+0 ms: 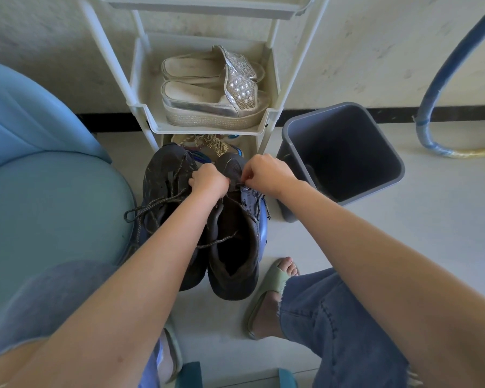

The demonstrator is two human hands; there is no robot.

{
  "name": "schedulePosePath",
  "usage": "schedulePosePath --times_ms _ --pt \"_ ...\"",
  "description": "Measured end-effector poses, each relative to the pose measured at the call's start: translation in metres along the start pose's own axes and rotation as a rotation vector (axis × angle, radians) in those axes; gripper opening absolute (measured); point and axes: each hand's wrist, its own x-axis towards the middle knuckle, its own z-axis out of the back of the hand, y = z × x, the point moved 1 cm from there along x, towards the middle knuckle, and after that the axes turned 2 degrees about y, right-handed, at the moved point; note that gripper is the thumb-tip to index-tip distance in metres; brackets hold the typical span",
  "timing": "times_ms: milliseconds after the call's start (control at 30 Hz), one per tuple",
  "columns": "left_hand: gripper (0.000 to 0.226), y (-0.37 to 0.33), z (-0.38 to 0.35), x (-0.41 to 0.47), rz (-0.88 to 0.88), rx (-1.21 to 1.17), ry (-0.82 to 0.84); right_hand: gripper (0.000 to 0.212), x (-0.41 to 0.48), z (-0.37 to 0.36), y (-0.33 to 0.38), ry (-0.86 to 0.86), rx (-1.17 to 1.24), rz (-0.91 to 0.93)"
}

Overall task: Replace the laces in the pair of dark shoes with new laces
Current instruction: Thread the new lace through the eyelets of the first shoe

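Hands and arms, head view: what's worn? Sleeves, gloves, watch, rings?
Nothing on either arm. The left hand and right hand are ungloved, and both forearms are bare to the frame edge, with no sleeve, watch or bracelet in view. No ring shows, though parts of the fingers are hidden. Lower down: blue jeans with frayed hems and pale green slide sandals.

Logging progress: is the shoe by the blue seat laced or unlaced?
Laced. Shoe has a grey lace crossing its front, ends trailing untied.
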Motion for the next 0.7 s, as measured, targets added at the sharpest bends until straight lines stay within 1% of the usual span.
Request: schedulePosePath --times_ms 100,167,300,400,633,700 --pt "0.041 -0.001 0.001 0.0 0.028 -0.045 0.035 0.023 0.001 0.001 0.0 -0.017 -0.023 -0.011" --pt "0.044 0.0 0.001 0.001 0.061 -0.08 0.05 0.023 0.002 -0.001 0.0 -0.016 0.004 -0.017" --pt "0.047 0.0 0.002 0.003 0.074 -0.129 0.066 0.02 0.003 -0.007 -0.004 -0.025 0.142 -0.08" --pt "0.05 0.0 0.002 0.004 0.086 -0.151 0.078 0.017 0.005 -0.007 -0.006 -0.012 0.202 -0.089" --pt "0.044 -0.002 0.003 0.002 0.083 -0.144 0.096 0.011 0.006 -0.01 -0.006 -0.027 0.357 -0.115" --pt "0.044 -0.004 0.003 0.0 0.072 -0.138 0.121 0.012 0.006 -0.011 -0.006 -0.036 0.361 -0.125"
